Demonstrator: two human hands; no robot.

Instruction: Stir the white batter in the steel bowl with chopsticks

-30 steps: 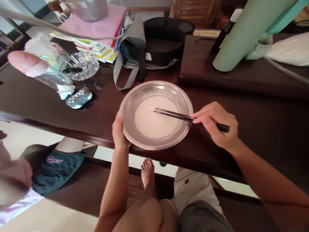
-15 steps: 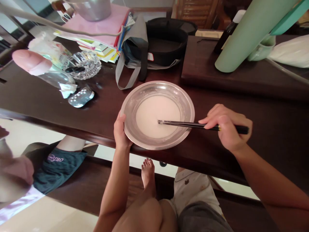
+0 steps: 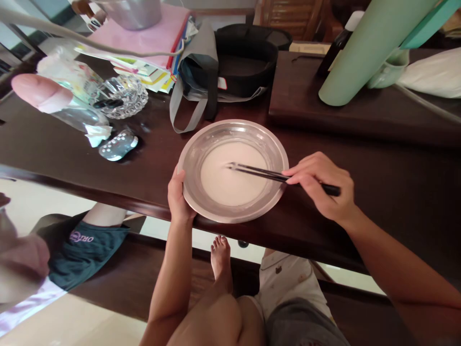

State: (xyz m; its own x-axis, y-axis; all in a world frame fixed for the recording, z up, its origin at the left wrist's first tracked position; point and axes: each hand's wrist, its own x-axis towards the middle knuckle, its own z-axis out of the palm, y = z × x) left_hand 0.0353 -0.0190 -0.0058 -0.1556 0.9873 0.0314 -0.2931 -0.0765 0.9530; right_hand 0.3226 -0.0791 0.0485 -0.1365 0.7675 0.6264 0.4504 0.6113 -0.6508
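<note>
Chopsticks (image 3: pixel 275 177) are clamped in the fingers (image 3: pixel 306 169) of the right hand (image 3: pixel 326 187), tips at the white liquid (image 3: pixel 230 190) in the metal bowl (image 3: pixel 194 158), which is gripped by the left hand (image 3: pixel 180 199) over the table (image 3: pixel 144 180) edge.

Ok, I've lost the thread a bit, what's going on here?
The person's left hand holds the near-left side of a shallow metal bowl, thumb at the rim, by the front edge of the dark wooden table. The right hand grips black chopsticks, their tips in the white liquid inside. A remote control lies left of the bowl, and a grey tote bag stands behind it.
</note>
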